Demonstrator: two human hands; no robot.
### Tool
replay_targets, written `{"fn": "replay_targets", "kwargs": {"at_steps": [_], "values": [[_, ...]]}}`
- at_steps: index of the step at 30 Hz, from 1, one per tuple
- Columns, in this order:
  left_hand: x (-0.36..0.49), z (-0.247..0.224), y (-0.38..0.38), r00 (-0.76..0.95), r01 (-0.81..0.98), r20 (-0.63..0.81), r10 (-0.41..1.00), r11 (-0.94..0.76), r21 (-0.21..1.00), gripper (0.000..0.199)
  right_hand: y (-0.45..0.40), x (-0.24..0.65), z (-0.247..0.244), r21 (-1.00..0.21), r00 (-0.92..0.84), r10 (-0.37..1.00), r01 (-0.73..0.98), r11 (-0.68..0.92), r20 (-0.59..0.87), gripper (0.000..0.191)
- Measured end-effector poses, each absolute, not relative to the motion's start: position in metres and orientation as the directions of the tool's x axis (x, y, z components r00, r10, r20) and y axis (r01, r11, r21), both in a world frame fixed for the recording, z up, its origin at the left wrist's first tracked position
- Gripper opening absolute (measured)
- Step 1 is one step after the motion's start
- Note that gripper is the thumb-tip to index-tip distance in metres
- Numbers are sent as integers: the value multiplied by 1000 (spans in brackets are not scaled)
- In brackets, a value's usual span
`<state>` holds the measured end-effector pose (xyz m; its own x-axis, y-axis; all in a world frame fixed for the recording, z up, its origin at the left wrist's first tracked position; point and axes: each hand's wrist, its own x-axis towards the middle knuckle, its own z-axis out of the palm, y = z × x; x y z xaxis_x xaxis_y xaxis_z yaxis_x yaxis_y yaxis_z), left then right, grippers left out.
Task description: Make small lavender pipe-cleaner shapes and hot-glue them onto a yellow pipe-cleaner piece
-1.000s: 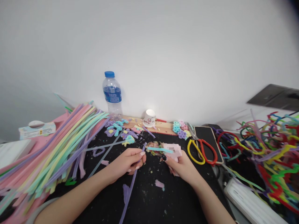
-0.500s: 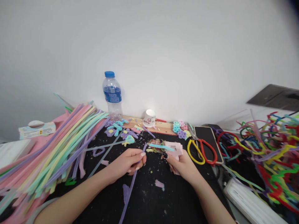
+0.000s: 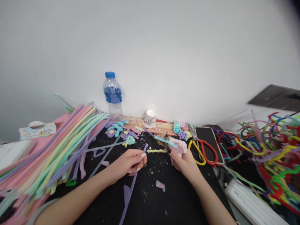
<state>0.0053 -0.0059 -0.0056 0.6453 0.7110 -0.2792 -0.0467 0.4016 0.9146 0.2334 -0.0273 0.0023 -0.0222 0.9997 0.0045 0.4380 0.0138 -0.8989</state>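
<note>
My left hand (image 3: pixel 134 161) is closed on a long purple pipe cleaner (image 3: pixel 132 186), pinched near its upper tip between thumb and finger. The stem runs down past the lower frame edge, with a loop of purple at its side. My right hand (image 3: pixel 184 162) grips a pale pink handheld device (image 3: pixel 179 144); its exact kind is unclear. A teal strip (image 3: pixel 165 141) lies along it, and brownish fluff shows around its far end. Between the hands a short yellow pipe cleaner piece (image 3: pixel 156 151) lies on the black mat (image 3: pixel 150 193). The device and the purple stem are apart.
Pastel pipe cleaners (image 3: pixel 70 147) pile at left. Behind are a water bottle (image 3: pixel 112 97), paper cup (image 3: pixel 150 118) and small fuzzy flowers (image 3: pixel 182 130). Scissors (image 3: pixel 207 152) overlap a phone (image 3: pixel 208 137) at right, near a white power strip (image 3: pixel 253 203) and tangled bright pipe cleaners (image 3: pixel 278 159).
My right hand has moved the pink device slightly up and to the right, away from the purple tip. More of the yellow piece shows. My left hand stays put.
</note>
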Motion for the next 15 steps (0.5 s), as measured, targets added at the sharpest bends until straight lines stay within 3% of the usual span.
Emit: {"fn": "replay_targets", "kwargs": {"at_steps": [4,7,15], "values": [[6,-4,-6,636,-54,-290,715,416,908,28,-23,237,6,-762,72,975,637,115,208,18],[6,-3,-7,635,-83,-277,721,420,904,27,-18,241,1,-639,63,950,754,156,306,35],[8,-1,-10,671,-100,-261,694,434,896,28,-14,248,-18,-417,92,936,907,62,339,52]]}}
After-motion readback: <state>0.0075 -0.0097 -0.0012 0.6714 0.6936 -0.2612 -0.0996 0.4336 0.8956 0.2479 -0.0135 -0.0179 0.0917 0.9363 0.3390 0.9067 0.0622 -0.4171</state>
